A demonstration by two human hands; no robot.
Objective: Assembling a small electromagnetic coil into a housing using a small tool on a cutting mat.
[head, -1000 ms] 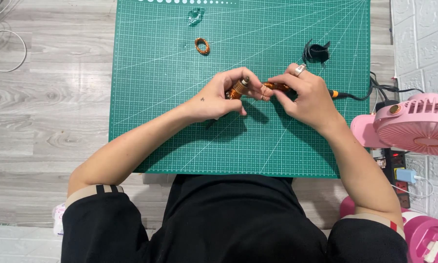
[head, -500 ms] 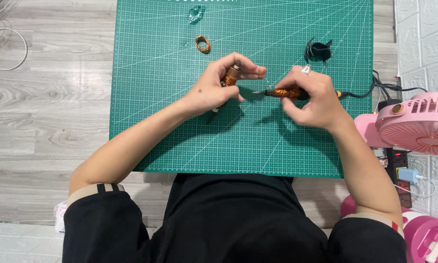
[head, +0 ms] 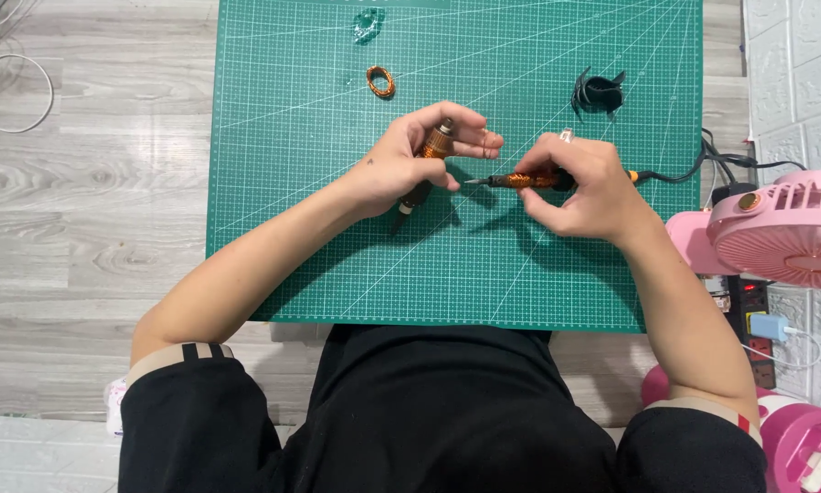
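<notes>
We look down on a green cutting mat (head: 337,274) lying on a pale wood-grain floor (head: 91,201), and both of our hands work near its middle.

Our left hand (head: 401,169) is closed around a small copper-wound piece with a dark pointed stem (head: 426,173). Its copper head sits up between thumb and fingertips, and the dark stem runs down and to the left, out under the palm toward the near edge of the mat.

Our right hand (head: 584,183) is closed in a pen grip on a slim corded tool with an orange grip (head: 529,180). The tool lies almost level, parallel to the mat's far edge, with its metal tip pointing left at the left hand. A black cord (head: 694,169) leaves its back end and runs off the right edge of the mat.

The relation that matters is the gap between them. The tool tip stands just to the right of the left fingertips and does not touch the copper piece. The copper piece lies to the left of the tip and slightly farther up the mat. The tool's long axis crosses the tilted axis of the piece at an angle.

Farther up the mat we see a small loose copper coil (head: 380,81), a clear bit of plastic (head: 367,23) near the far edge, and a black crumpled piece (head: 597,91) toward the far right corner. A pink fan (head: 776,228) stands beyond the right edge.
</notes>
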